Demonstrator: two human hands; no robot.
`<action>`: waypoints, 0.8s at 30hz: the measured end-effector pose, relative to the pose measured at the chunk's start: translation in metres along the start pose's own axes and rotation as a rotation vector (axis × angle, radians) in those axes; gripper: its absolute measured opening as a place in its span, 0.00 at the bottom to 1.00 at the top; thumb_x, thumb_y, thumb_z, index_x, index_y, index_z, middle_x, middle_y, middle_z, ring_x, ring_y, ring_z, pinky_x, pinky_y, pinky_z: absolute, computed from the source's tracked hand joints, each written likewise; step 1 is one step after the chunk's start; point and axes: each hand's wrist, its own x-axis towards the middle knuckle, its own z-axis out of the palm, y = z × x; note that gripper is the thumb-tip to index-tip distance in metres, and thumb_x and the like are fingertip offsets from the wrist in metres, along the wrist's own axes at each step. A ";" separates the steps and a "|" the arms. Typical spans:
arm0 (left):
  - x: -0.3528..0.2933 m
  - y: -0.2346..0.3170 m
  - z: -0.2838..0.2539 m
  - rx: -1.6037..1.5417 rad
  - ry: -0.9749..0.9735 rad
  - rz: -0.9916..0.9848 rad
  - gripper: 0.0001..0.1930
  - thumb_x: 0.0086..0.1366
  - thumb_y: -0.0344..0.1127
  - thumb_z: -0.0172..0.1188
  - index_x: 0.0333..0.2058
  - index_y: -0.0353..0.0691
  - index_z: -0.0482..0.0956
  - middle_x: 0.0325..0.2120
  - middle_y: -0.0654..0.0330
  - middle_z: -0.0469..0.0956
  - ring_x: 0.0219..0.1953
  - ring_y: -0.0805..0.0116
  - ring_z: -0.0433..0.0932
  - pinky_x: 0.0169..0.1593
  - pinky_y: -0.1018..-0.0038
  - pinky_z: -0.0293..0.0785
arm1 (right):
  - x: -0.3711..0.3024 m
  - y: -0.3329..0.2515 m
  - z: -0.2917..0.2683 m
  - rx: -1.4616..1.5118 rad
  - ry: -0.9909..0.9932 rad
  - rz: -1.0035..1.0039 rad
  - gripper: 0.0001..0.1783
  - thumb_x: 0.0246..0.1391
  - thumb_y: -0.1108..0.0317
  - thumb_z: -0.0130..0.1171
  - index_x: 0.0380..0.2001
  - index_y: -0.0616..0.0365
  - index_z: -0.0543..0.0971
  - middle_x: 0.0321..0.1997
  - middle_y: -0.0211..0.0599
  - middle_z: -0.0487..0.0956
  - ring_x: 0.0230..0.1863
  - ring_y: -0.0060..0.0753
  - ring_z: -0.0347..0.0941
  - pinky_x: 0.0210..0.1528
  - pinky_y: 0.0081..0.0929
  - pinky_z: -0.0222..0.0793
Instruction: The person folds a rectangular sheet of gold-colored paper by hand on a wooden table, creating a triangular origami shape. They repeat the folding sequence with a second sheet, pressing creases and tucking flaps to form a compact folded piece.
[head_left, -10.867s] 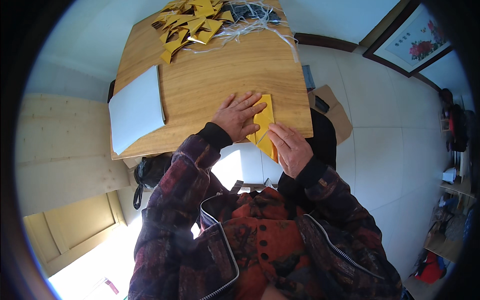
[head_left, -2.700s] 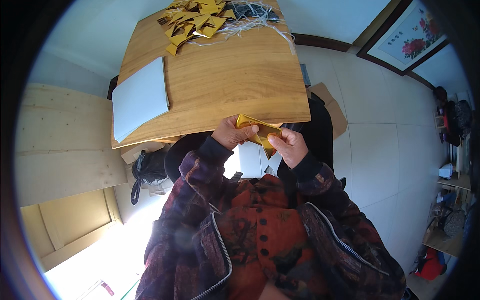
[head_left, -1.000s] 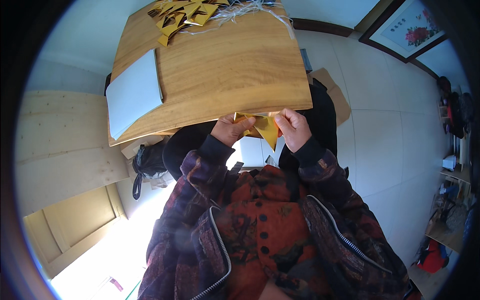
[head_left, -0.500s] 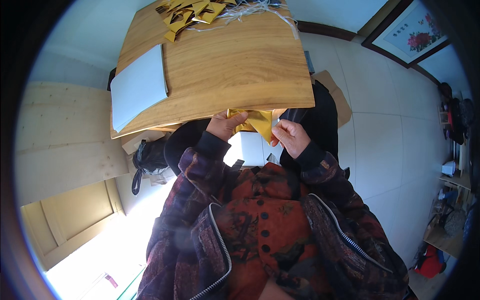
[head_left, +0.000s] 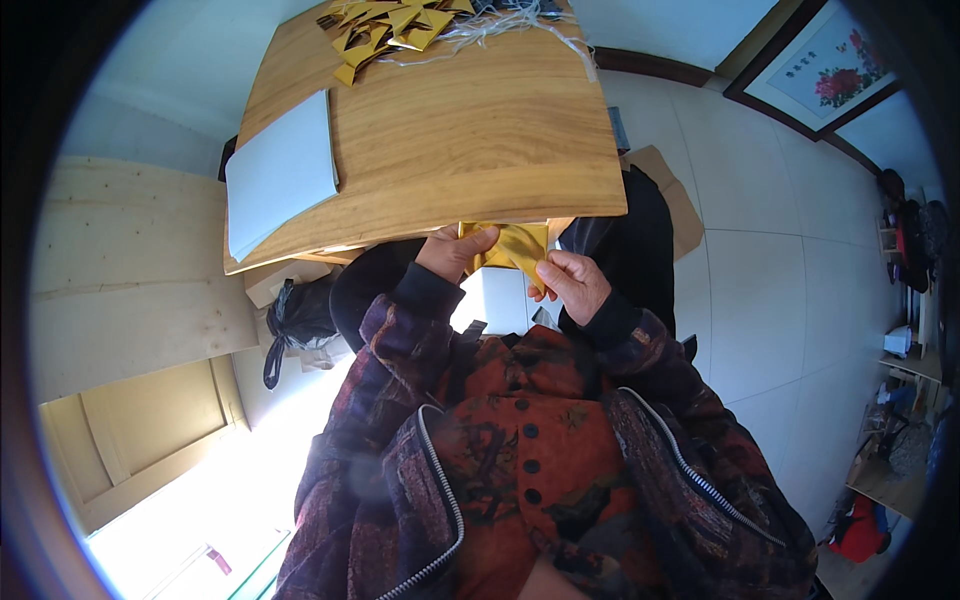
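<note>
Between my hands, just below the near edge of the wooden table, is a sheet of shiny gold paper, partly folded with a pointed lower corner. My left hand is closed on its left side, thumb lying on top. The fingers of my right hand pinch the pointed corner at the lower right. Fingers under the paper are mostly hidden. On the far part of the table lies a heap of folded gold paper pieces.
A stack of white paper lies at the table's left edge. Tangled pale strips lie beside the gold heap. A black plastic bag is left of my legs, and a cardboard piece stands right of the table.
My right hand has shifted slightly left along the pointed corner, which now bends more under its thumb. The left hand keeps its hold.
</note>
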 end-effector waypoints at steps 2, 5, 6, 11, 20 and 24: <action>0.000 0.001 -0.001 0.044 0.002 -0.026 0.10 0.65 0.33 0.60 0.44 0.35 0.79 0.34 0.63 0.80 0.33 0.75 0.77 0.37 0.78 0.72 | 0.003 0.001 0.000 0.022 0.028 0.027 0.18 0.67 0.58 0.48 0.27 0.60 0.75 0.23 0.28 0.76 0.25 0.18 0.70 0.30 0.19 0.67; 0.000 0.000 -0.004 0.097 -0.065 0.000 0.13 0.66 0.29 0.59 0.48 0.32 0.77 0.42 0.57 0.81 0.42 0.68 0.80 0.49 0.73 0.75 | 0.005 0.004 -0.001 0.033 0.081 0.016 0.19 0.67 0.58 0.48 0.27 0.59 0.75 0.23 0.27 0.74 0.24 0.16 0.69 0.29 0.18 0.65; 0.002 -0.002 -0.003 0.087 -0.105 0.042 0.14 0.66 0.29 0.59 0.48 0.32 0.76 0.42 0.57 0.81 0.43 0.68 0.80 0.49 0.72 0.75 | 0.005 0.005 -0.001 -0.024 0.102 0.030 0.19 0.67 0.57 0.48 0.27 0.59 0.75 0.22 0.26 0.74 0.24 0.16 0.69 0.28 0.17 0.65; 0.001 -0.010 -0.001 -0.087 -0.147 0.043 0.14 0.66 0.28 0.58 0.49 0.31 0.76 0.43 0.55 0.80 0.44 0.66 0.80 0.50 0.71 0.76 | 0.005 0.011 -0.002 -0.015 0.130 -0.019 0.20 0.67 0.55 0.48 0.27 0.59 0.74 0.21 0.25 0.73 0.22 0.15 0.67 0.27 0.16 0.64; -0.009 -0.012 0.006 -0.077 -0.122 -0.039 0.13 0.65 0.31 0.59 0.47 0.33 0.78 0.40 0.59 0.81 0.40 0.70 0.80 0.45 0.74 0.76 | 0.014 0.002 -0.012 -0.159 0.205 -0.084 0.12 0.66 0.63 0.50 0.32 0.58 0.75 0.23 0.23 0.72 0.23 0.13 0.67 0.26 0.16 0.64; -0.007 -0.019 0.004 -0.128 -0.092 -0.027 0.13 0.65 0.30 0.59 0.47 0.32 0.78 0.41 0.57 0.81 0.41 0.67 0.80 0.48 0.71 0.76 | 0.012 -0.003 -0.008 -0.107 0.216 -0.101 0.13 0.65 0.63 0.53 0.30 0.62 0.74 0.22 0.26 0.72 0.22 0.16 0.67 0.26 0.18 0.64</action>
